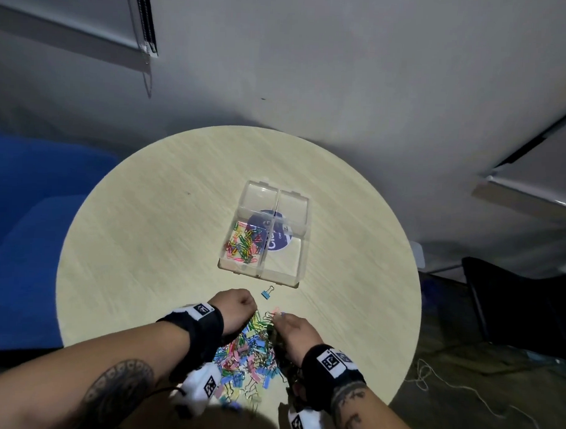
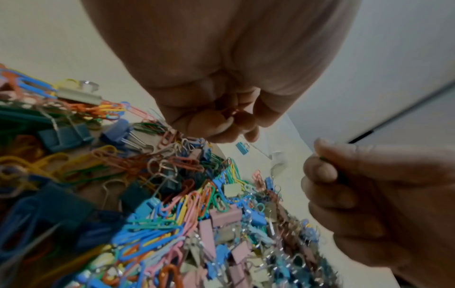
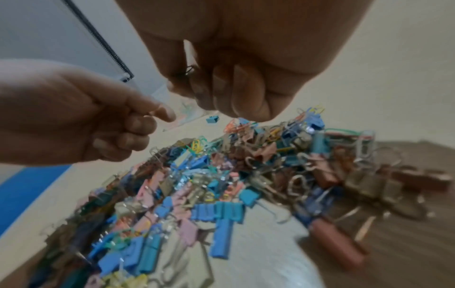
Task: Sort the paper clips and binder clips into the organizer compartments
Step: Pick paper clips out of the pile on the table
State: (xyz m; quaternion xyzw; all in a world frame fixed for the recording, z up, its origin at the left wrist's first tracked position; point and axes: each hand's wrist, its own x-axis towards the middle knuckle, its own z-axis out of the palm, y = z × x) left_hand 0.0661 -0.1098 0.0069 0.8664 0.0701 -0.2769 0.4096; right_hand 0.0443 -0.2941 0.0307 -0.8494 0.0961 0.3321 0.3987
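A heap of coloured paper clips and binder clips (image 1: 248,354) (image 2: 172,204) (image 3: 221,175) lies at the near edge of the round table (image 1: 153,229). My left hand (image 1: 240,304) (image 2: 221,124) hovers over the heap's far left, fingers curled round a reddish paper clip (image 2: 232,113). My right hand (image 1: 287,323) (image 3: 221,93) is beside it at the far right, pinching a thin dark green paper clip (image 2: 324,158). The clear four-compartment organizer (image 1: 260,271) stands farther out; its near-left compartment holds coloured paper clips (image 1: 243,245). A lone blue binder clip (image 1: 267,292) lies between it and my hands.
The other three organizer compartments look bare, with a dark round sticker (image 1: 268,233) showing through the middle. A blue seat (image 1: 24,221) stands left of the table and a black chair (image 1: 512,305) to the right. A white cord (image 1: 446,383) trails on the floor.
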